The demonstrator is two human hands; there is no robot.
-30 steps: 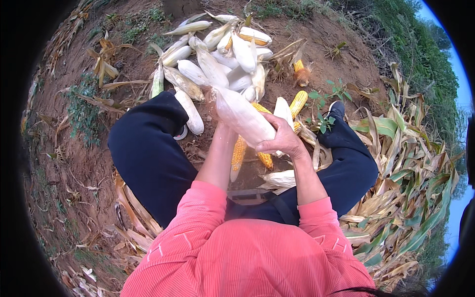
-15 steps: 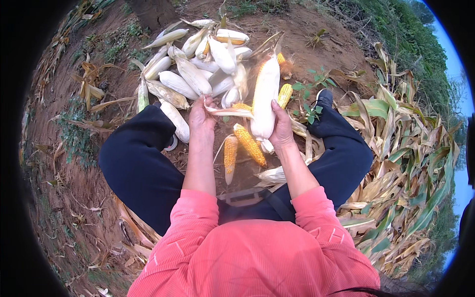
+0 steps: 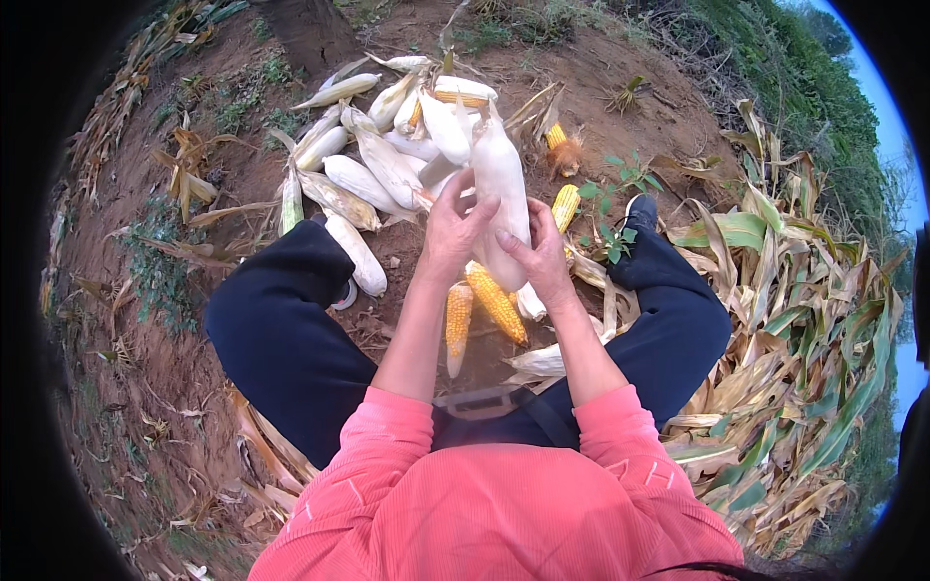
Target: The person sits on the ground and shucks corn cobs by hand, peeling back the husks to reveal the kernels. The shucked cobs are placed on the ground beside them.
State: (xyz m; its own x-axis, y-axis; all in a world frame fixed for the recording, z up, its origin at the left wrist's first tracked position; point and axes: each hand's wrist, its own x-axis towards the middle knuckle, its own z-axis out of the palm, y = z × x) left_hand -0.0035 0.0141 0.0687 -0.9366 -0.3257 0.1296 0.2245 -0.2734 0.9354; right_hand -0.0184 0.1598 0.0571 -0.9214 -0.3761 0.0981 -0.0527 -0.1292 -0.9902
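Note:
An ear of corn (image 3: 502, 179) in pale husk stands nearly upright between my hands, tip pointing away. My right hand (image 3: 544, 259) is closed round its lower right side, thumb across the front. On its left side my left hand (image 3: 453, 232) grips the husk with curled fingers and thumb; some fingertips are hidden behind it. Below the ear lie a bare yellow cob (image 3: 497, 302) and a second, paler-tipped cob (image 3: 458, 324). Another yellow cob (image 3: 565, 206) lies just beyond my right hand.
A pile of husked-over corn ears (image 3: 383, 160) lies ahead to the left on reddish soil. Dry husks and leaves (image 3: 775, 339) are heaped on the right. My bent legs (image 3: 276, 320) frame the work spot. A small green plant (image 3: 612, 242) grows by my right shoe (image 3: 639, 211).
My left hand has moved right, from a peeled husk strip onto the ear. The ear has turned, and the yellow kernels that showed along its left side are out of sight.

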